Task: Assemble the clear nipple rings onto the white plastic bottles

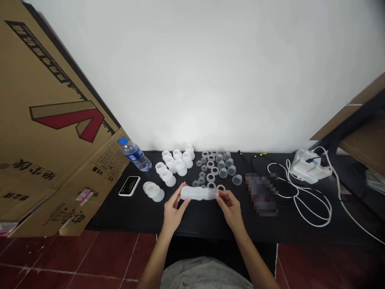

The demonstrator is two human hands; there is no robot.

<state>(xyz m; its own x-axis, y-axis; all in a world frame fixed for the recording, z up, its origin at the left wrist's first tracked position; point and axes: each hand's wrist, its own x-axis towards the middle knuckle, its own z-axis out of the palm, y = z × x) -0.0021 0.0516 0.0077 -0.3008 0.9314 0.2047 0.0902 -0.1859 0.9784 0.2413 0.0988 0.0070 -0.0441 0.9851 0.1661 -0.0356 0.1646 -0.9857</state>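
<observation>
A translucent white baby bottle (pixel 192 193) lies sideways in the air between my hands, low over the black table. Its base end is pinched by my left hand (pixel 175 206). At the other end, my right hand (pixel 229 204) grips the clear cap (pixel 211 194). Just beyond are clear collar rings (pixel 214 171), small nipples (pixel 202 175) and clear dome caps (pixel 231 170), set out in rows. Several open white bottles (pixel 181 167) stand to the left of these parts. Nearer my left hand, a bottle with its top fitted (pixel 153 191) stands apart.
A water bottle (pixel 136 155) and a white phone-like device (pixel 129 186) are at the left, beside a large cardboard box (pixel 60 120). On the right are a blurred dark object (pixel 261 194), a looped white cable (pixel 313 224) and a white power strip (pixel 309 166). A white wall rises behind.
</observation>
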